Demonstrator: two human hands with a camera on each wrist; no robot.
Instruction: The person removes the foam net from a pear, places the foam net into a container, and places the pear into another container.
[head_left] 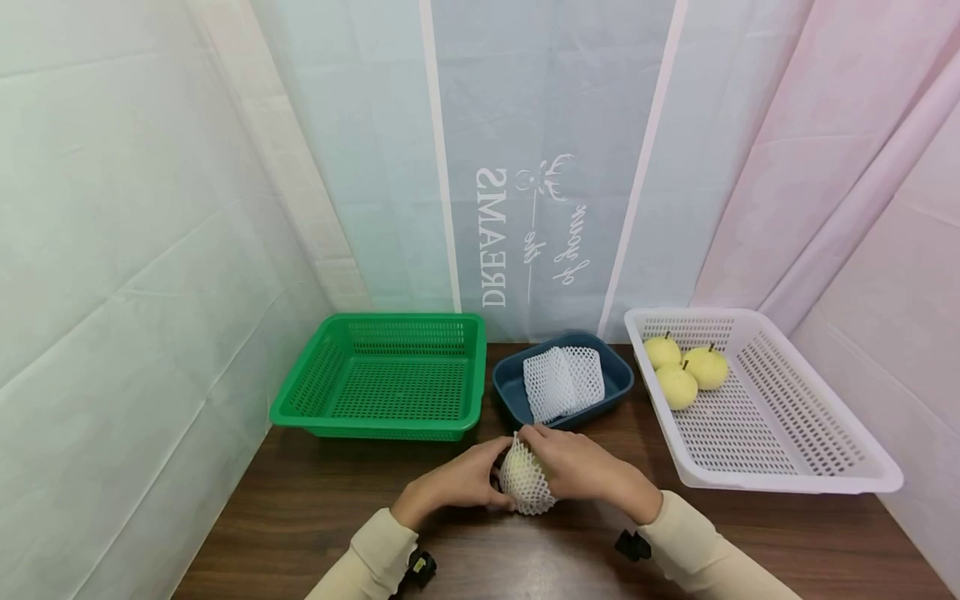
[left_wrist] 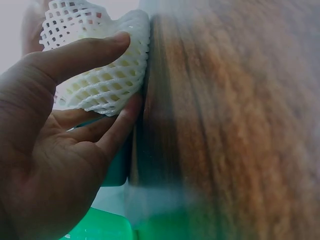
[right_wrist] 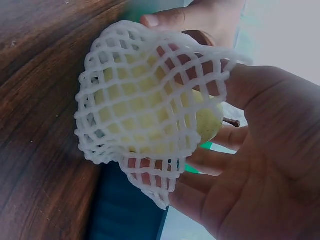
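A pale yellow pear (right_wrist: 209, 120) sits inside a white foam net sleeve (head_left: 531, 493), low over the table in front of the blue tray. Its stem end pokes out of the sleeve's open side in the right wrist view. My left hand (head_left: 467, 482) holds the sleeved pear from the left, thumb on the foam and fingers around the other side. From the right, my right hand (head_left: 588, 471) grips the sleeve near its opening, with fingers behind the mesh. The right thumb is partly covered by the net's edge.
Behind the hands, a dark blue tray (head_left: 512, 393) holds more white foam nets (head_left: 564, 382). A green basket (head_left: 397, 432) stands to the left. At the right, a white basket (head_left: 795, 482) contains three pears (head_left: 677, 387). Fabric walls (head_left: 547, 83) enclose the wooden table (head_left: 315, 492).
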